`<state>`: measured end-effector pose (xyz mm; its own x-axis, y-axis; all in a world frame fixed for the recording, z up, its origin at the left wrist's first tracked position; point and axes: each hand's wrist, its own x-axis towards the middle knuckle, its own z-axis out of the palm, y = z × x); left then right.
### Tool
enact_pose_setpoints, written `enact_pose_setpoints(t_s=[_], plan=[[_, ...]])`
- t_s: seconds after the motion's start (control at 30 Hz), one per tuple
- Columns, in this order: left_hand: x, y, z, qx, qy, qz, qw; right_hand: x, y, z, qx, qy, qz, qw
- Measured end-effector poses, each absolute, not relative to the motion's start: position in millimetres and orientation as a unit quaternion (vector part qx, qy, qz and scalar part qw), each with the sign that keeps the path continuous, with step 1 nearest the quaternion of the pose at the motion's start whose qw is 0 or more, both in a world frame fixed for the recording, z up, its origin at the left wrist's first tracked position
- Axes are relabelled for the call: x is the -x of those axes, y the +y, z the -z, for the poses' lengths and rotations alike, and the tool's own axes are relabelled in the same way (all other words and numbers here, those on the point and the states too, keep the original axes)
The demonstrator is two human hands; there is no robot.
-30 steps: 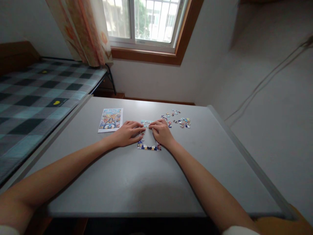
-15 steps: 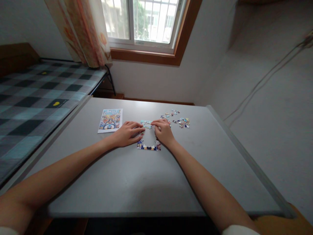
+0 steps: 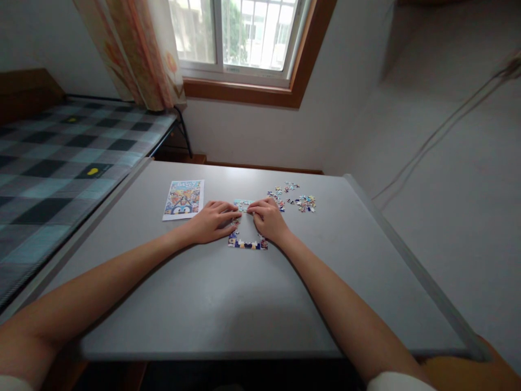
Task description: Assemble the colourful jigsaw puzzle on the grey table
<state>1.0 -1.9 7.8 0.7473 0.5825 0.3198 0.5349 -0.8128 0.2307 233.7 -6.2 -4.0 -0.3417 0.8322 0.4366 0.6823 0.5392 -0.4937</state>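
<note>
A partly joined jigsaw puzzle [image 3: 248, 246] lies on the grey table, its pieces forming a frame around a bare middle. My left hand [image 3: 212, 221] rests flat with fingers stretched over the puzzle's left side. At the upper part of the frame, my right hand [image 3: 269, 218] has its fingers bent together with the tips down on the puzzle. Whether a piece is between those fingertips is hidden. Parts of the puzzle's left and right sides are covered by the hands. Loose puzzle pieces [image 3: 306, 203] lie in small heaps beyond my right hand.
A printed picture sheet [image 3: 183, 200] lies left of the puzzle. The grey table [image 3: 211, 304] has a raised edge on the right by the wall. A bed with a checked cover [image 3: 81, 157] stands at the left, and a window [image 3: 240, 35] is behind.
My right hand has shifted slightly left along the puzzle's upper part, covering more of it. My left hand stays in place.
</note>
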Motion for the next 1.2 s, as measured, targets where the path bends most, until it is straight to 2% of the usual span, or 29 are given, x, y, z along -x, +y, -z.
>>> enact_pose_setpoints(t_s=[0.17,0.47,1.2], plan=[[-1.5,-2.3,-8.3,-0.932,0.298,-0.194,0.065,-232.9,-6.8,3.5,0.471,-0.807,-0.111,0.339],[-0.6,-1.6,-7.5,-0.933,0.301,-0.189,0.058,-238.4,-2.5,5.3,0.523,-0.727,-0.096,0.434],[0.5,-1.2,-4.8,-0.921,0.332,-0.201,0.032,-250.2,6.4,8.1,0.537,-0.702,-0.119,0.452]])
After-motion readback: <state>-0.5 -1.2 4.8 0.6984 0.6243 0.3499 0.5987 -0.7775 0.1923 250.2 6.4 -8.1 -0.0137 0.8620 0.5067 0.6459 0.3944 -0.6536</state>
